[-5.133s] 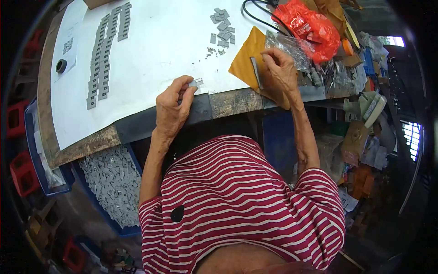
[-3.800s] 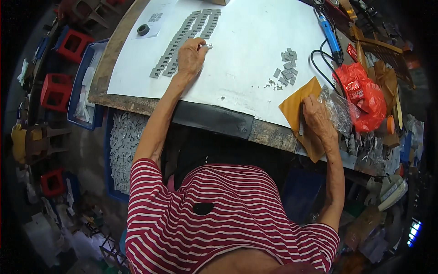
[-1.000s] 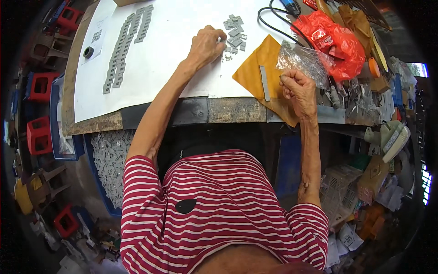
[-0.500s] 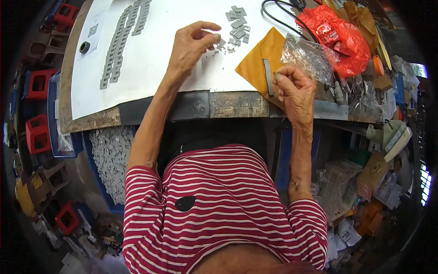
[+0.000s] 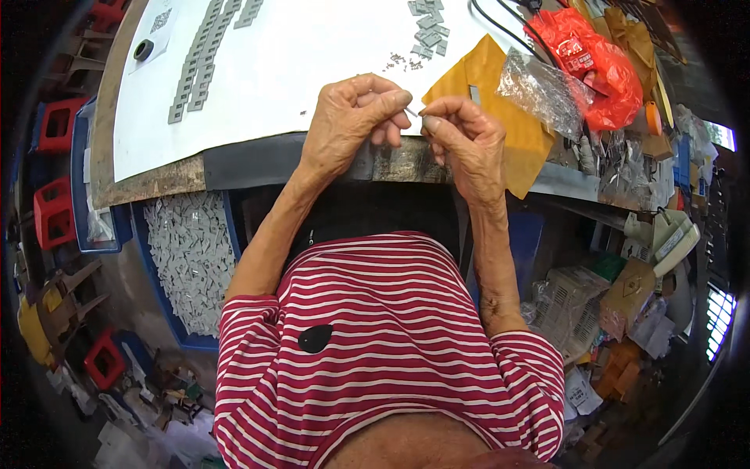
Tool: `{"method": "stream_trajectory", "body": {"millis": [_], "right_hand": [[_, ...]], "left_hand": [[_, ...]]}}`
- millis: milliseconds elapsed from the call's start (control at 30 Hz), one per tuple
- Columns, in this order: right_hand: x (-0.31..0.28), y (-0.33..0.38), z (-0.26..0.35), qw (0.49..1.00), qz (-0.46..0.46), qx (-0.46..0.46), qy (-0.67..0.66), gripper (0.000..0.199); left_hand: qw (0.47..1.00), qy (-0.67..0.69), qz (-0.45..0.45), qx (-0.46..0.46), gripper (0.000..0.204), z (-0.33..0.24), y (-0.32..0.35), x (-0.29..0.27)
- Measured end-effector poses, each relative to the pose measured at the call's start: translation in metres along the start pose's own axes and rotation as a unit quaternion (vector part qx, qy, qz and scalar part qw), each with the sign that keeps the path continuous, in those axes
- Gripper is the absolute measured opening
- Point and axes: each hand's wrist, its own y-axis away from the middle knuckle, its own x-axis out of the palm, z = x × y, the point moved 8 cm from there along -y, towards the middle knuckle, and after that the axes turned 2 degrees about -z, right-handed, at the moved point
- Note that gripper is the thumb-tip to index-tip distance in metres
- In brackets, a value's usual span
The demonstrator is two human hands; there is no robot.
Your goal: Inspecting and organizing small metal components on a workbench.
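Head view — left hand [image 5: 348, 125] off sheet, now meeting right hand [image 5: 465, 141].

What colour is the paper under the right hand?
Yellow-orange: the paper lies on the bench under the right hand. The head view shows it.

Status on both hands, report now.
Left hand and right hand meet at bench edge, pinching one tiny grey part between fingertips. Nothing between them.

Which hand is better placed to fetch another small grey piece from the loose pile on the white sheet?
Probably the left hand: it lies over the white sheet, with open sheet between it and the loose pile of grey pieces. The right hand sits over the yellow paper, nearer the clear bag.
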Motion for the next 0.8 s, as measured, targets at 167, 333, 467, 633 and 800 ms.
{"method": "stream_trajectory", "body": {"millis": [167, 333, 467, 633, 800], "right_hand": [[0.003, -0.001, -0.006, 1.0, -0.007, 0.006, 0.009, 0.01], [0.001, -0.002, -0.008, 1.0, -0.017, -0.003, 0.007, 0.01], [0.0, -0.003, -0.008, 1.0, -0.02, 0.002, 0.008, 0.011], [-0.001, -0.004, -0.01, 1.0, -0.02, 0.004, 0.005, 0.011], [0.0, -0.004, -0.013, 0.998, -0.007, 0.024, -0.056, 0.012]], "left_hand": [[0.998, -0.021, 0.022, 0.049, 0.021, -0.002, 0.003, 0.0], [0.993, -0.027, 0.062, 0.094, 0.021, -0.004, 0.007, 0.005], [0.993, -0.044, 0.067, 0.091, 0.023, -0.003, 0.006, 0.004], [0.994, -0.036, 0.056, 0.087, 0.022, 0.0, 0.005, 0.003], [0.995, -0.055, 0.036, 0.081, 0.021, -0.003, 0.006, 0.002]]}}
